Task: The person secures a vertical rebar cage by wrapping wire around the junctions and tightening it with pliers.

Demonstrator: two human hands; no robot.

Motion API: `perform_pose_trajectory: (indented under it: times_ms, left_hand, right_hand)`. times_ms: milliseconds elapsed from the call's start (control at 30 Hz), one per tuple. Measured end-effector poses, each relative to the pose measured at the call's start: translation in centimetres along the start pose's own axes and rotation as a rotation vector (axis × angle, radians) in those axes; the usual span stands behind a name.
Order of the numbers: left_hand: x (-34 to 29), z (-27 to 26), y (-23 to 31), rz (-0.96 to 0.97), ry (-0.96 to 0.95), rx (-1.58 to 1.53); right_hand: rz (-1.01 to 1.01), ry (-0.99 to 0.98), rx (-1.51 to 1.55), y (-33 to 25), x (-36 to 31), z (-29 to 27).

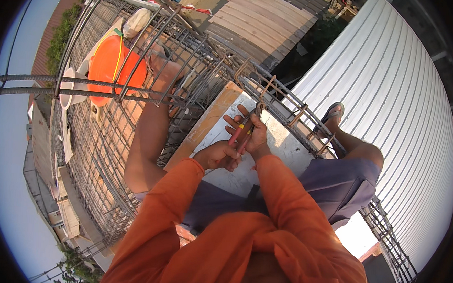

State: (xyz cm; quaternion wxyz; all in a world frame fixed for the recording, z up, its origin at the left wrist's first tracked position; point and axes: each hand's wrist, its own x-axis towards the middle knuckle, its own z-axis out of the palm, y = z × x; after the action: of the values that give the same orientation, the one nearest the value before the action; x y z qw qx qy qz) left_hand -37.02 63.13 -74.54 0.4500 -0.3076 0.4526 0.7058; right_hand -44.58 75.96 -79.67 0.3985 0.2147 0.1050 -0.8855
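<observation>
A pair of pincers [240,134] with red and yellow handles points away from me, its metal head [259,110] beside the reinforcing bars. My left hand [217,155] is closed round the lower ends of the handles. Beneath and alongside the tool is my right hand [257,139], palm up with its fingers spread apart. The pincers lie across that palm, close to the thumb. Just beyond the head runs a rebar cage [294,125] with rusty stirrups. Whether the jaws grip any wire is too small to tell.
I sit over a pale board [292,155] with a brown wooden edge [212,117]. Rebar mesh [107,161] spreads to the left, with an orange tub [107,66] and a white container [75,85]. Two long bars [40,84] jut out left. Corrugated metal roofing [407,110] lies right.
</observation>
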Motion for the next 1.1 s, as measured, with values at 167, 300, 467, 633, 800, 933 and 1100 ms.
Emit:
perform_pose_trajectory:
  times_ms: [167,300,467,633,800,933,1100]
  left_hand:
    - [-1.5,2.0,2.6,-0.044,0.029,0.072]
    - [-4.2,5.2,6.2,0.035,0.579,1.101]
    - [-3.8,8.0,4.0,0.151,0.901,1.765]
    - [-4.5,7.1,6.7,0.116,0.745,1.802]
    - [-4.4,7.1,6.3,0.115,0.766,1.808]
    - [-3.0,7.1,2.9,0.344,1.157,1.839]
    - [-1.0,5.3,1.6,0.284,1.158,1.635]
  right_hand:
    - [0.028,-0.227,0.204,0.4,1.4,-2.2]
    - [-0.024,-0.077,0.285,0.8,1.2,1.1]
    - [-0.070,0.005,0.304,0.6,1.3,2.1]
    - [-0.027,0.072,0.363,0.4,1.8,3.3]
    - [-0.044,0.113,0.370,0.0,1.5,3.6]
    - [-0.039,0.198,0.293,0.5,1.6,3.7]
    - [-0.046,0.314,0.140,1.2,2.1,2.9]
